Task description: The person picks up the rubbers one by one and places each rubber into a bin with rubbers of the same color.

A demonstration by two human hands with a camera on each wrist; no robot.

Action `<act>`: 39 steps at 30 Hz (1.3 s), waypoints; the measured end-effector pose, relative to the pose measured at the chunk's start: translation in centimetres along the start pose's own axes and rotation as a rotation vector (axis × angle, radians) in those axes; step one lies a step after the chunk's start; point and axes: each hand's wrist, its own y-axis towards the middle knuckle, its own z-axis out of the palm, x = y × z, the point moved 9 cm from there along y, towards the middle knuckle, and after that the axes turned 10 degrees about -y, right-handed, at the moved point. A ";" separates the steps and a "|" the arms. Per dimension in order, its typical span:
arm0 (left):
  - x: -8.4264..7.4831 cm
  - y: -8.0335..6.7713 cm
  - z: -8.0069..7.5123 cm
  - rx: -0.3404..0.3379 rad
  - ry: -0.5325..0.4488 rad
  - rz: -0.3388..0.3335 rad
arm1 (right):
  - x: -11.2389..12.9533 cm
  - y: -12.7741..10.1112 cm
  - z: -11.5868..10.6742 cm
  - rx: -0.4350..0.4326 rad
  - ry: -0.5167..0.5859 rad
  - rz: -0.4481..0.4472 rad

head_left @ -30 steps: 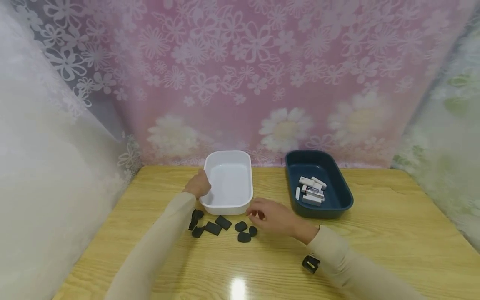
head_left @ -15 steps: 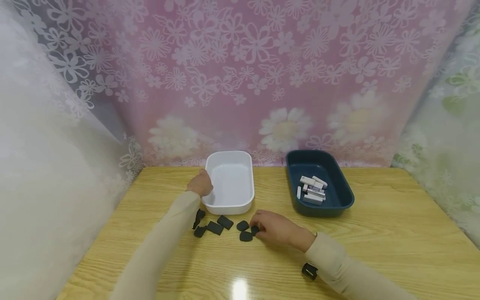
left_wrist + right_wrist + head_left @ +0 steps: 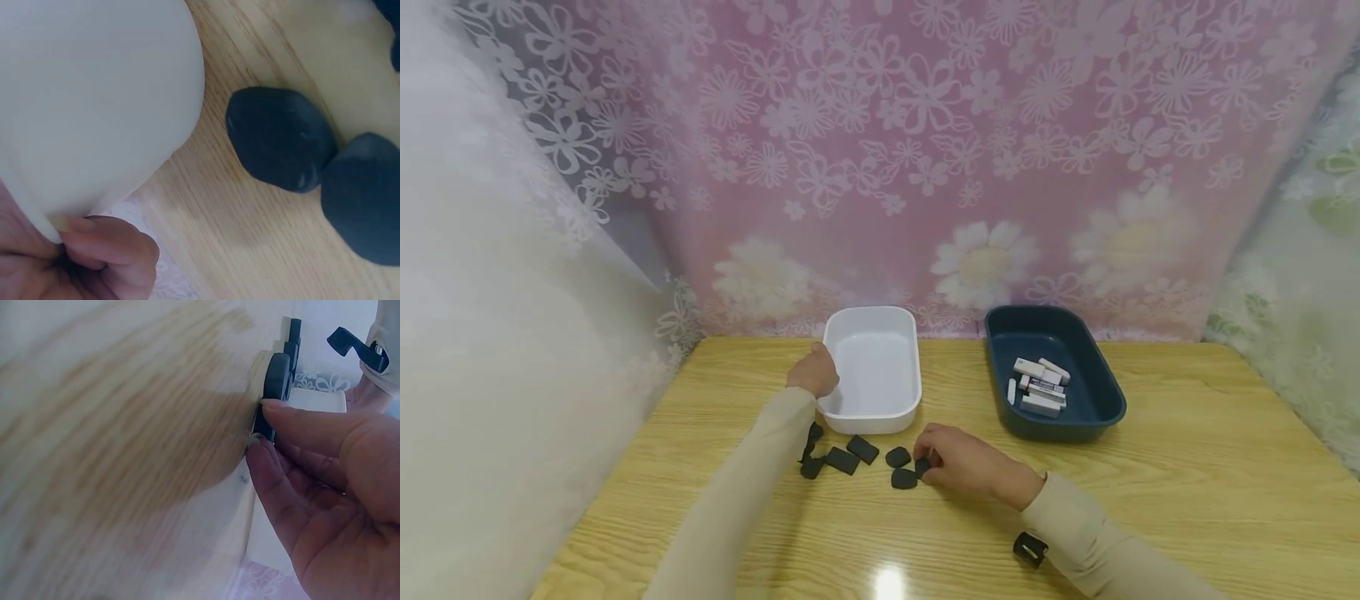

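My left hand (image 3: 814, 371) holds the left rim of a white basin (image 3: 872, 367); thumb and fingers pinch the edge in the left wrist view. The right hand (image 3: 966, 462) is low over the table, in front of the basin's right corner. Its thumb and fingertips pinch a small dark rounded piece (image 3: 265, 428), like a flat stone, still at the table surface. Beside it lie two similar dark rounded pieces (image 3: 898, 457), one also seen as a dark smooth piece (image 3: 281, 139). Left of them are two dark rectangular blocks (image 3: 842, 461).
A dark blue basin (image 3: 1093, 408) stands at the right with several white blocks (image 3: 1041, 387), some with printing. Dark shapes (image 3: 812, 467) lie by my left forearm, partly hidden. A black wrist mount (image 3: 1030, 550) hangs at the right sleeve. A floral curtain (image 3: 850, 167) backs the wooden table.
My right hand has come down from beside the white basin's near right corner to the rightmost dark rounded piece and pinches it. The left hand keeps its hold on the rim.
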 end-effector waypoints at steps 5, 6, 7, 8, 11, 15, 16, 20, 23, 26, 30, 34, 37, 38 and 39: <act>0.2 0.4 0.5 -0.009 0.004 0.009 | 0.0 0.1 0.2 0.037 -0.021 -0.004; 0.2 0.5 0.4 -0.018 0.003 0.009 | 0.1 0.2 0.2 0.043 -0.023 -0.010; 0.2 0.5 0.3 -0.029 0.004 0.011 | 0.2 0.2 0.2 0.046 -0.028 -0.022; 0.2 0.5 0.2 -0.038 0.004 0.011 | 0.3 0.3 0.2 0.053 -0.028 -0.029; -0.1 0.3 -0.2 -0.059 0.015 0.008 | 0.4 0.4 0.1 0.061 -0.028 -0.051; -0.4 -0.1 -0.6 -0.067 0.016 0.003 | 0.4 0.2 0.1 0.052 -0.035 -0.075; -0.5 -0.2 -0.8 -0.070 0.014 0.003 | 0.3 0.1 0.1 0.046 -0.040 -0.081; -0.8 -0.5 -1.2 -0.094 0.021 0.008 | 0.1 0.0 -0.1 0.031 -0.050 -0.094; -0.8 -0.6 -1.1 -0.096 0.034 0.004 | -0.1 0.0 -0.2 0.028 -0.033 -0.096; -0.5 -0.5 -1.0 -0.088 0.038 -0.007 | 0.0 0.1 -0.6 -0.003 -0.009 -0.110; -0.2 -0.3 -0.8 -0.077 0.049 -0.020 | 0.4 0.5 -1.8 -0.074 0.020 -0.146; -0.1 -0.1 -0.6 -0.083 0.058 -0.023 | 0.7 1.1 -3.3 -0.132 0.053 -0.144; -0.2 -0.1 -0.7 -0.094 0.048 -0.027 | 0.9 1.7 -4.3 -0.159 0.063 -0.120; -0.2 -0.1 -0.8 -0.097 0.047 -0.030 | 1.1 1.9 -4.6 -0.163 0.061 -0.120; -0.1 -0.1 -0.8 -0.097 0.045 -0.034 | 1.3 2.1 -4.8 -0.165 0.059 -0.122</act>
